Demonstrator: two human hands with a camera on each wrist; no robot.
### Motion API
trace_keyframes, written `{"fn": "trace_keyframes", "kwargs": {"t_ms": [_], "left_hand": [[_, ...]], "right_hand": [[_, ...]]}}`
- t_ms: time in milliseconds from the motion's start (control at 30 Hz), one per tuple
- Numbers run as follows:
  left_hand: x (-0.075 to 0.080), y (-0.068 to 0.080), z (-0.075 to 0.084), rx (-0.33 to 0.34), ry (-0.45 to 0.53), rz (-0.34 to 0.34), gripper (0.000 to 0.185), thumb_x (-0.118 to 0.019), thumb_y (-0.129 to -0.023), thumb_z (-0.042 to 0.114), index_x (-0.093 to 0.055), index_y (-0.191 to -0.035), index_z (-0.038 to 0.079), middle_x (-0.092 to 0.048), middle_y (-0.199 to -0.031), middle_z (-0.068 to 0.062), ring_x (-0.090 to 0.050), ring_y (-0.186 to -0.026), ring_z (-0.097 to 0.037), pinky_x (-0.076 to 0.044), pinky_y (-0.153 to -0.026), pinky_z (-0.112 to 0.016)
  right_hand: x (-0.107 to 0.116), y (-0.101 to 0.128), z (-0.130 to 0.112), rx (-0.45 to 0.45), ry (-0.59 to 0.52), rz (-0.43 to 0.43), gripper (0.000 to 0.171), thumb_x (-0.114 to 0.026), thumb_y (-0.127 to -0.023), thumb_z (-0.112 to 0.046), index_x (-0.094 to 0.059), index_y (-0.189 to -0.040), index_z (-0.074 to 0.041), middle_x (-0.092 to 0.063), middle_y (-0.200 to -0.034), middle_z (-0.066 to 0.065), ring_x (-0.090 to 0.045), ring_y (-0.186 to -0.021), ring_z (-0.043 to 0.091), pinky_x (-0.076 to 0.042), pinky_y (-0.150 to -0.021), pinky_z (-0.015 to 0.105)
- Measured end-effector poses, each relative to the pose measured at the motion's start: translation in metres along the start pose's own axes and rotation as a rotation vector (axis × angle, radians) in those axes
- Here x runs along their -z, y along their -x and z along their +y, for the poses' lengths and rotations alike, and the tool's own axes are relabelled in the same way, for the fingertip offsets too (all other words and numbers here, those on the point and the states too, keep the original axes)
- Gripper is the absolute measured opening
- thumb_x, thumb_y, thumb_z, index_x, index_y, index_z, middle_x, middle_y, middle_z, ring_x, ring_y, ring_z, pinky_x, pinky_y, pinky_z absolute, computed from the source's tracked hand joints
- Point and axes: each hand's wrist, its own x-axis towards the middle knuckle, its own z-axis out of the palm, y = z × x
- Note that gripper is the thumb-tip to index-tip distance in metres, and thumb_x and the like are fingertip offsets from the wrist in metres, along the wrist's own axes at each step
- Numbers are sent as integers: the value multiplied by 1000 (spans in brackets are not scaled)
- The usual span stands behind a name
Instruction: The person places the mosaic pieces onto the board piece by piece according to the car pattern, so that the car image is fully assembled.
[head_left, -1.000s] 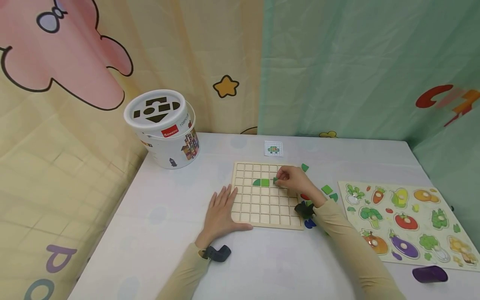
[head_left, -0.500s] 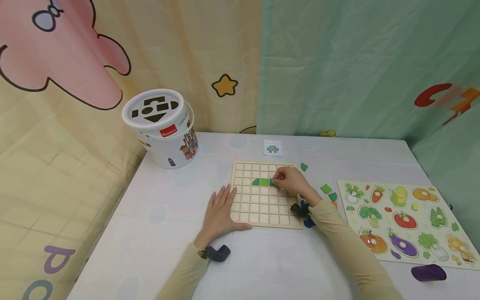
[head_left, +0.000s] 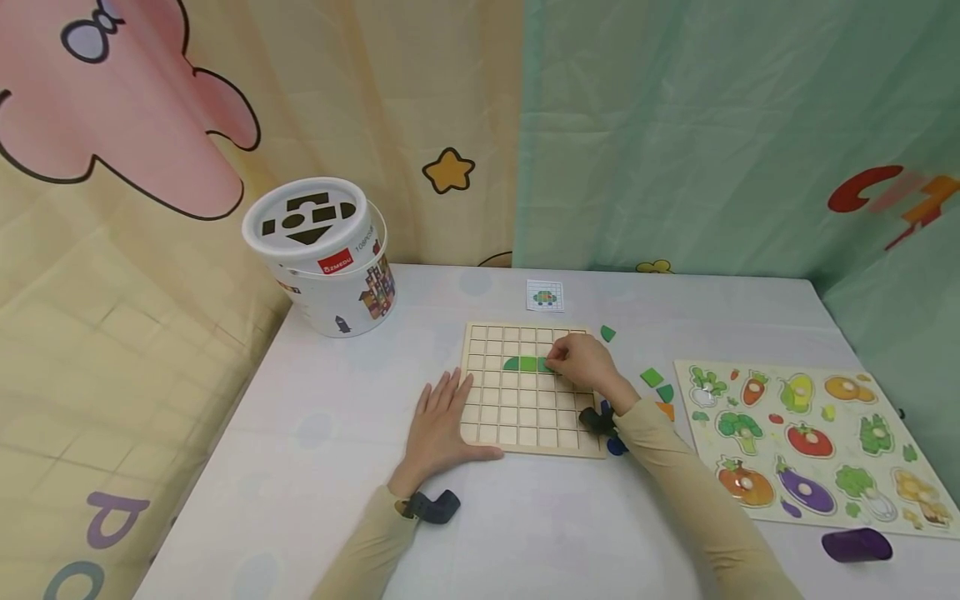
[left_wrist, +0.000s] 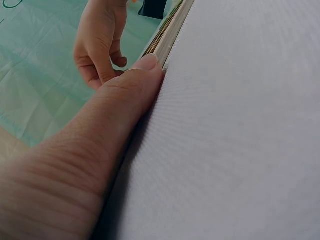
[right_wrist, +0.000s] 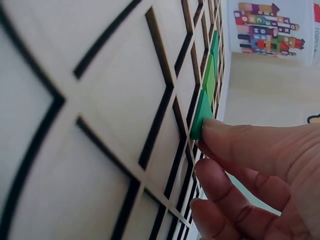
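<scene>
White worktop [head_left: 315, 433]: right hand [head_left: 581, 364] pinches green tile [right_wrist: 201, 116] on wooden grid board [head_left: 517, 417]; left hand [head_left: 442, 421] flat, fingers straight, touching board edge.

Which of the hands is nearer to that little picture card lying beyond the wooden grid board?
The right hand: it is over the grid board's far rows, just short of the card. The left hand lies flat at the board's near left edge.

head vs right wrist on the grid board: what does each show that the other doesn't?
Head only: the left hand lying flat at the wooden grid board's left edge, the loose green pieces on the table, and the vegetable puzzle.

Right wrist only: close up, a fingertip pressing the green tile's edge, the tile tilted off the board.

Both: the right hand at the row of green tiles, and the white bucket.
</scene>
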Motion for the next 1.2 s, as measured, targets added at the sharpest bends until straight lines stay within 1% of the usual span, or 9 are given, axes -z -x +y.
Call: {"fn": "trace_keyframes", "kwargs": {"t_ms": [167, 333, 400, 467, 600, 733, 867, 1067, 1200], "left_hand": [[1, 1, 0, -7, 12, 9, 125, -64, -59, 81, -20, -152, 9, -14, -157, -11, -5, -143, -24, -1, -114, -43], [1, 1, 0, -9, 14, 10, 126, -64, -59, 81, -20, -152, 9, -14, -157, -12, -5, -143, -25, 0, -114, -43], [1, 1, 0, -7, 16, 9, 126, -64, -59, 81, -20, -152, 9, -14, -157, -12, -5, -143, -25, 0, -114, -43], [1, 1, 0, -4, 17, 8, 126, -64, -59, 81, -20, -152, 9, -14, -157, -11, -5, -143, -25, 0, -114, -43], [1, 1, 0, 0, 14, 6, 126, -64, -59, 81, -20, -152, 9, -13, -157, -11, -5, -143, -25, 0, -114, -43], [1, 1, 1, -7, 15, 12, 126, -65, -59, 81, -20, -152, 9, -14, -157, -12, -6, -143, -25, -1, -114, -44], [0, 0, 2, -11, 20, 9, 126, -65, -59, 81, -19, -152, 9, -14, -157, -12, -6, -143, -25, 0, -114, -43], [0, 0, 2, -11, 18, 7, 126, -63, -59, 82, -19, -152, 9, -13, -157, -12, -5, -143, -25, -1, -114, -45], [1, 0, 1, -4, 17, 4, 126, -63, -59, 83, -19, -152, 9, -13, -157, -12, -5, -143, -25, -1, -114, -44]], "right_hand": [[0, 3, -2, 23, 36, 3, 9, -71, -86, -16, -73, -82, -8, -64, -76, -1, -55, -68, 15, -48, -64, 33], [2, 10, -3, 88, 97, 11, 8, -72, -85, -12, -75, -88, -6, -68, -85, 4, -60, -75, 17, -51, -67, 34], [3, 14, -2, 119, 119, 14, 10, -71, -85, -12, -76, -91, -5, -68, -85, 4, -59, -74, 17, -51, -65, 33], [3, 16, -1, 142, 122, 5, 13, -70, -86, -11, -75, -96, -5, -66, -80, 4, -54, -68, 16, -47, -59, 31], [4, 22, 4, 169, 69, -41, 22, -66, -88, -11, -72, -107, -1, -55, -66, 1, -42, -56, 14, -35, -52, 28], [8, 30, 13, 194, -1, -42, 26, -66, -89, -12, -69, -112, 0, -56, -71, -1, -45, -60, 12, -40, -54, 28], [20, 44, 26, 216, -31, 47, 25, -67, -89, -11, -69, -111, 1, -62, -81, 1, -53, -68, 15, -46, -59, 31], [44, 66, 49, 98, -53, 204, 23, -68, -89, -13, -70, -107, 0, -63, -85, 6, -54, -73, 21, -45, -57, 32], [55, 77, 61, 69, -42, 275, 20, -68, -88, -11, -70, -103, 1, -63, -84, 9, -53, -71, 23, -46, -52, 38]]}}
